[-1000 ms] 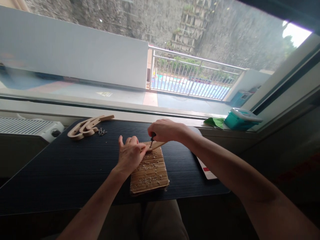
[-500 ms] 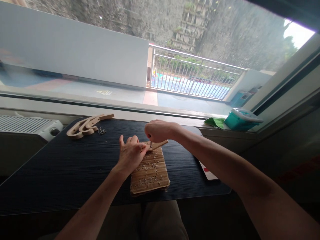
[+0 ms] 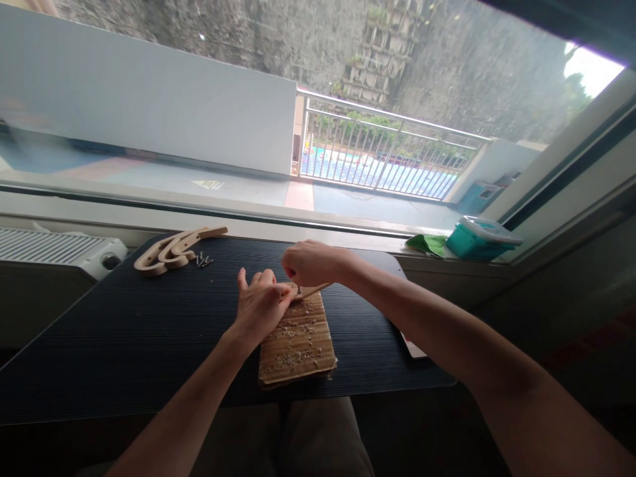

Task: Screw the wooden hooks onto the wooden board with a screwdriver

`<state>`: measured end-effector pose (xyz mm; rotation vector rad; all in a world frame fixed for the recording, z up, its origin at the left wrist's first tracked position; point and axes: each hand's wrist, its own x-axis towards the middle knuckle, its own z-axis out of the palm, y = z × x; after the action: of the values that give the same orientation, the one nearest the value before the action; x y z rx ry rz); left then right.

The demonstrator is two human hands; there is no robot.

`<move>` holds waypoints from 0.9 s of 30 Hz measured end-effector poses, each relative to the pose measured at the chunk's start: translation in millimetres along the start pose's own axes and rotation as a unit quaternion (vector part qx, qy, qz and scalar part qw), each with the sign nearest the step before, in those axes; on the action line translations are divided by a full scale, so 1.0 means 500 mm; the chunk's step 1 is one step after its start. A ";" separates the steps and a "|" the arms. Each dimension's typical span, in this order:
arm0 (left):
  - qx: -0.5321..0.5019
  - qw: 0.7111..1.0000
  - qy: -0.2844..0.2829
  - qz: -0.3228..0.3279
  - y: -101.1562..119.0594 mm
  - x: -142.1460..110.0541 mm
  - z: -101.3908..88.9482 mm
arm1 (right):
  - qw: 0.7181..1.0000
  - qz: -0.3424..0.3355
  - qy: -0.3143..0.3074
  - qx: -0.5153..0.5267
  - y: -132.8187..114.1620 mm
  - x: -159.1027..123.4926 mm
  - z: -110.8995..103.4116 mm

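A curved wooden piece [image 3: 311, 290] lies across the far end of a stack of corrugated cardboard [image 3: 301, 344], whose top is pitted with holes and crumbs. My left hand [image 3: 261, 305] is closed on the left part of that piece, thumb and index finger pinching it while the other fingers stick up. Above it, my right hand [image 3: 311, 262] makes a fist around a screwdriver [image 3: 299, 289]. Only its thin metal shaft shows, pointing down at the wood; the handle is hidden in the fist.
Further wooden curved pieces [image 3: 166, 250] and several screws [image 3: 203, 260] lie at the back left of the dark table [image 3: 149, 331]. A flat card-like thing [image 3: 415, 348] is partly under my right forearm. On the sill sit a green cloth [image 3: 426, 244] and a teal box [image 3: 479, 238]; a radiator [image 3: 54, 248] stands left.
My right fist has turned and shifted slightly left over the wooden piece, with the shaft still upright. The left hand stays where it was.
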<state>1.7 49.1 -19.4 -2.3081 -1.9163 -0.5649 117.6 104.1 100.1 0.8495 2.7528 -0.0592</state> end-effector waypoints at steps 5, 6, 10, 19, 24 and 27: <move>-0.005 1.000 0.008 -0.001 -0.001 0.000 0.002 | 0.996 0.060 -0.037 0.050 0.038 -0.018 0.002; -0.004 1.000 0.008 -0.001 -0.002 0.001 0.003 | 0.996 0.065 -0.032 0.050 0.044 -0.019 0.004; -0.003 1.000 0.000 -0.002 -0.002 0.001 0.003 | 0.996 0.060 -0.003 0.066 0.059 -0.015 0.016; -0.002 1.000 0.006 -0.006 -0.003 0.002 0.008 | 0.996 0.063 0.011 0.059 0.044 0.004 0.016; -0.008 1.000 0.005 -0.005 -0.003 0.001 0.006 | 0.993 0.109 -0.019 0.029 0.030 -0.003 -0.004; -0.013 1.000 0.007 -0.003 -0.004 0.000 0.005 | 0.993 0.113 -0.030 0.026 0.027 -0.022 -0.021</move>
<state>0.2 50.1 -22.2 -2.3089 -1.9214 -0.6078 131.6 110.6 113.6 1.1474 2.5912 -0.1128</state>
